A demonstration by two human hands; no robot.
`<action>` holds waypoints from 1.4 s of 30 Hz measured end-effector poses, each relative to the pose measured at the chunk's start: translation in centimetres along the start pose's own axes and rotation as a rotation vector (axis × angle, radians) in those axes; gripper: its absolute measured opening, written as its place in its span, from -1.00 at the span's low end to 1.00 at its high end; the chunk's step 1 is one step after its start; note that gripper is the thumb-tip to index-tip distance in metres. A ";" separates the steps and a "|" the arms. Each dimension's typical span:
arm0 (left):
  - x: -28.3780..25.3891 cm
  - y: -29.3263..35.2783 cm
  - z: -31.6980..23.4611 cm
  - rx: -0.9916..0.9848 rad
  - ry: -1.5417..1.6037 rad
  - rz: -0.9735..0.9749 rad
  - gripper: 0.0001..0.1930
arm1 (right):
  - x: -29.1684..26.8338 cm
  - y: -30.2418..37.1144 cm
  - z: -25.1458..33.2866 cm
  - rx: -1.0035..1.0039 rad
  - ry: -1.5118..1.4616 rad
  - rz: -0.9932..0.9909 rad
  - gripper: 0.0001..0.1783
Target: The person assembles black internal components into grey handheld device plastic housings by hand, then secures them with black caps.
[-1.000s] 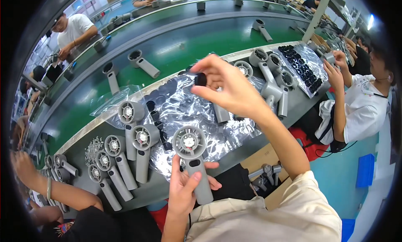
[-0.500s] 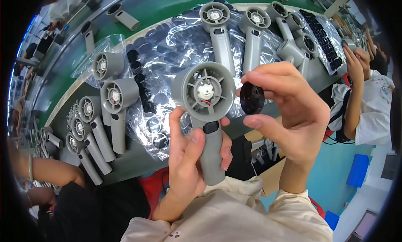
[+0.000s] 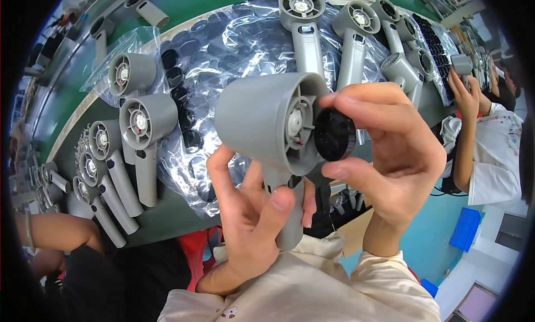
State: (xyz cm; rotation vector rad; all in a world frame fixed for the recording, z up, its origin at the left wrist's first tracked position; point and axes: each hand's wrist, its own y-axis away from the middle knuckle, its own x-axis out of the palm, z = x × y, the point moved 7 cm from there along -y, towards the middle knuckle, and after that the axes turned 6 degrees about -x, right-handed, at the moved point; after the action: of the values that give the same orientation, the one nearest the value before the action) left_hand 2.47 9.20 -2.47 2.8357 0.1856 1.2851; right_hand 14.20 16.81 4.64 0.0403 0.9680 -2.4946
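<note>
My left hand [image 3: 248, 216] is closed round the handle of a grey handheld fan [image 3: 253, 118], held upright in front of me. The fan's open end is turned to the right, showing a white motor hub and a bit of red wire inside the spokes. Between the thumb and fingertips of my right hand [image 3: 390, 149] is a round black cap [image 3: 335, 134], held by its rim. Its hollow side shows, and it is right beside the fan's open end; whether the two touch I cannot tell.
Clear plastic sheeting [image 3: 239, 49] with round dark discs covers the middle of the bench. Several grey fans [image 3: 147, 124] lie at the left, more [image 3: 304, 37] at the far side. Black caps [image 3: 432, 49] lie in rows at right. Co-workers' arms [image 3: 58, 231] show on both sides.
The fan has turned so its open end faces right, toward the cap. My right hand has tilted the cap, showing its hollow side, and brought it close to the opening.
</note>
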 end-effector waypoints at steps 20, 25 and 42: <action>-0.3 0.0 0.1 0.062 -0.059 -0.032 -0.36 | 0.6 -0.6 0.8 0.059 0.185 0.030 -0.45; -0.5 0.1 0.2 0.058 -0.105 -0.038 -0.37 | 0.9 -0.9 1.2 0.126 0.187 -0.029 -0.48; -0.5 0.4 0.3 0.069 -0.101 -0.079 -0.30 | 1.2 -1.4 1.8 0.081 0.324 0.003 -0.54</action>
State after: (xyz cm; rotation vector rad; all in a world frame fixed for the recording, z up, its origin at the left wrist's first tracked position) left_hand 2.41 8.74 -2.99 2.9090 0.3416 1.1396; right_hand 12.76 16.09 6.63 0.4848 0.9875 -2.5717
